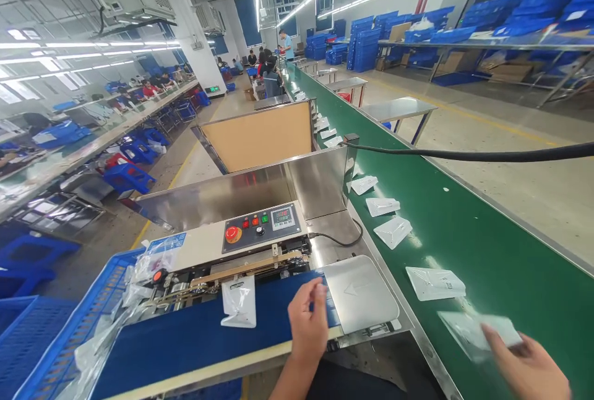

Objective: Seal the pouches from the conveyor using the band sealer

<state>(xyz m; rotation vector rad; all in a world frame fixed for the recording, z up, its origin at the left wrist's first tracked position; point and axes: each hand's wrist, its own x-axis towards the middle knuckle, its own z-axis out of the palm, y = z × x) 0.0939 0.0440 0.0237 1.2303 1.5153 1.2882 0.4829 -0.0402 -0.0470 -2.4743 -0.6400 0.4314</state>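
Observation:
My right hand (529,360) pinches a clear-and-white plastic pouch (468,329) between thumb and fingers, low over the green conveyor belt; motion blurs its edges. My left hand (309,319) is above the blue belt (185,341) of a sealing machine, beside its steel feed plate (359,295). Its fingers curl in toward the thumb, and nothing shows in them. Further left, another white pouch (240,302) lies on the blue belt, its top edge at the sealing band (245,271). Just beyond my right hand, a flat white pouch (435,283) rests on the green belt.
The green conveyor (487,227) runs away on the right with several more pouches in a line. A control panel (260,227) with a red knob tops the sealer. A blue crate (51,360) holding plastic bags stands left. A black cable (464,154) crosses above the conveyor.

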